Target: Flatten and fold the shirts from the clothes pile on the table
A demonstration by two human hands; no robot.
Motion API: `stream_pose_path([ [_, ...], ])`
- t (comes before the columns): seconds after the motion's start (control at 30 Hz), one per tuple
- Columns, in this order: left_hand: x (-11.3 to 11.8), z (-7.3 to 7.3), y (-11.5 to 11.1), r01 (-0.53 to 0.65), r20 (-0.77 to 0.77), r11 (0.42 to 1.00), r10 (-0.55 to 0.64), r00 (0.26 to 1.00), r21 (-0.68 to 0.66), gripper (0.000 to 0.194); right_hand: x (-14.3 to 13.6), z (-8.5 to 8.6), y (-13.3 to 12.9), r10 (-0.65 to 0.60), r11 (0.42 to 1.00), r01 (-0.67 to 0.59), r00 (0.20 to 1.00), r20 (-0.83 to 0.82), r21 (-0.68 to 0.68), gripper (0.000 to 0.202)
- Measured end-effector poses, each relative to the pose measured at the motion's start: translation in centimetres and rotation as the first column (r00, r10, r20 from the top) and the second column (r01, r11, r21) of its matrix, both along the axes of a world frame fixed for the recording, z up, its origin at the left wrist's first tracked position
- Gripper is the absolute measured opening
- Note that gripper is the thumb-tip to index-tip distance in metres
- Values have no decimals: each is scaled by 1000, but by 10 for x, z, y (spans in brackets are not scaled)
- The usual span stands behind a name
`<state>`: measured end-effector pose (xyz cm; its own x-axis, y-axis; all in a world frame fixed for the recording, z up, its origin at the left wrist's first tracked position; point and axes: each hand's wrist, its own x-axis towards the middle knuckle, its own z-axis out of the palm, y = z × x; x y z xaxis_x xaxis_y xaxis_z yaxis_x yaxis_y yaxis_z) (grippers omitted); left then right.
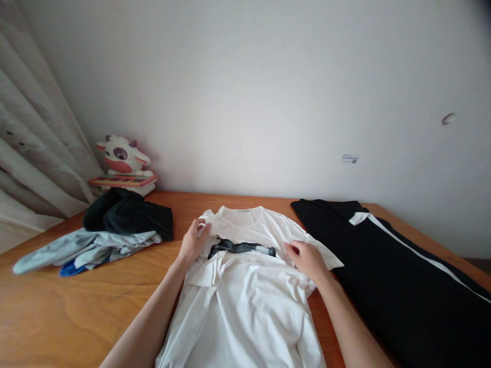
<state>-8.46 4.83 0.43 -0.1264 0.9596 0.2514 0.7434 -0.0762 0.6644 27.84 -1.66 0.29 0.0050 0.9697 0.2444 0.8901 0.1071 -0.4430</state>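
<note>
the white t-shirt (249, 301) is laid on the wooden table (76, 317), to the right of and nearer than the toy cow (121, 156), which is taken as the landmark. its upper left edge is touched by the left hand (194, 243), whose fingers are bent towards the thumb; whether cloth is pinched between them cannot be told. the fingers of the right hand (307, 258) are curled in over the chest, farther right of the toy cow, and a grip there cannot be confirmed either. for this handling, the cloth would be best taken at matching heights, with light, even tension applied to both sides, so that the rumpled lower part is not dragged and the dark print (241, 248) is kept level. counted are two hands, one white t-shirt, one toy cow, one black garment (360, 266) with a white stripe, well right of the toy cow, and, just in front of it, one heap, in which one black (130, 214), one light grey (95, 245) and one blue piece (72, 268) are seen.
</note>
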Motion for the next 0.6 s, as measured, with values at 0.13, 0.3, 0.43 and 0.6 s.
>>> stream_pose_path([
  [0.13,11,5,-10,409,-54,911,-406,912,60,23,0,-1,0,4,1000,-4,1000,-9,1,44],
  [0.3,19,15,-22,601,-241,799,-585,774,-11,29,-1,-1,0,18,1000,-18,1000,-16,4,45],
  [0.43,19,13,-20,460,-306,885,-419,855,74,31,-1,-2,1,32,999,-32,999,-21,1,45],
  [0.6,7,4,-9,108,-351,989,-66,934,101,30,-1,-3,1,30,1000,-30,999,-23,-3,45],
])
